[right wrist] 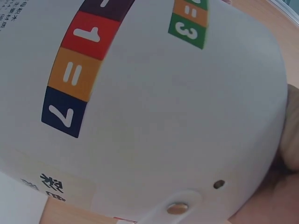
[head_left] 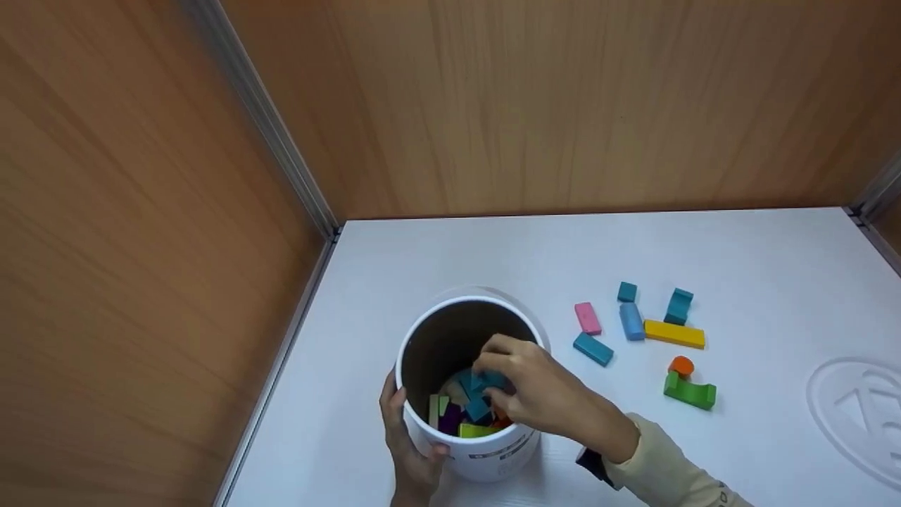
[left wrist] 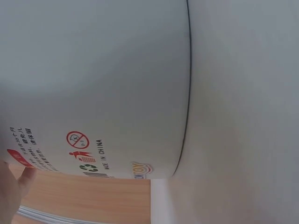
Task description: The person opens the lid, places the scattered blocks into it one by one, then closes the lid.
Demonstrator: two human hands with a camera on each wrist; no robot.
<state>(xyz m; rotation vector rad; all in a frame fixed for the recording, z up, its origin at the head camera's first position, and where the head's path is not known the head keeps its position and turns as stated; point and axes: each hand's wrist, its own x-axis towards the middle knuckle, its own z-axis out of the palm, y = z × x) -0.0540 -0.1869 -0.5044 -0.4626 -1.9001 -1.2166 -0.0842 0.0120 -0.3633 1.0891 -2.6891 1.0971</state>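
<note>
A white bucket point(head_left: 486, 461) stands upright on the table, with several coloured blocks in its bottom. My left hand point(head_left: 415, 451) holds its near left side, fingers along the wall and thumb near the front rim. In the left wrist view the bucket's printed wall point(left wrist: 117, 93) fills much of the picture. Inside the mouth, my right hand point(head_left: 531, 384) reaches over the right rim with bent fingers, close to the teal blocks point(head_left: 477, 408). Whether its fingertips pinch one is hidden. Number stickers point(right wrist: 72, 72) on the bucket show in the right wrist view.
Right of the bucket lie loose blocks: a pink one point(head_left: 588, 318), a teal one point(head_left: 593, 349), a blue one point(head_left: 631, 322), a yellow bar point(head_left: 673, 334), an orange cylinder point(head_left: 681, 365) and a green arch point(head_left: 690, 391). A round lid point(head_left: 862, 422) lies farther right. Wooden panels point(head_left: 563, 105) wall the table.
</note>
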